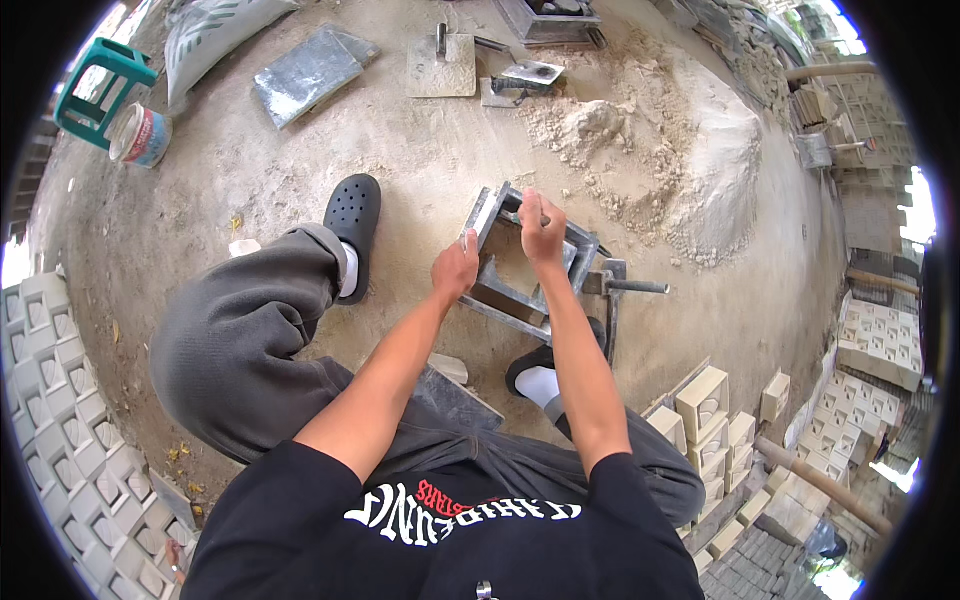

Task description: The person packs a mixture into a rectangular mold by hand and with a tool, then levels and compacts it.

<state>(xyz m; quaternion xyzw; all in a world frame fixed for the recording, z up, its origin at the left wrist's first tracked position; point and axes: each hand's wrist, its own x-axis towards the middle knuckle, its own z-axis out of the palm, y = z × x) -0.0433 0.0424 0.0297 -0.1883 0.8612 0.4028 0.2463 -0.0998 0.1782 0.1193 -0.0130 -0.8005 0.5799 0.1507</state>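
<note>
Between my feet is a rectangular metal brick mould (512, 318), tilted, with its middle open to the sandy ground. My left hand (456, 266) is closed on its left side, thumb along the edge. My right hand (542, 230) is wrapped round a dark bar or handle at the mould's far end; the fingers partly hide what it grips. Just right of the mould lies a metal piece with a bar handle (640, 287), close to my right shoe (530, 366).
A heap of pale sand (705, 180) lies at the far right. Farther off are a flat metal plate (312, 75), a trowel (533, 72), a green stool (105, 85) and a bucket (142, 137). Cream blocks (703, 400) are stacked at near right, more blocks (60, 400) at left.
</note>
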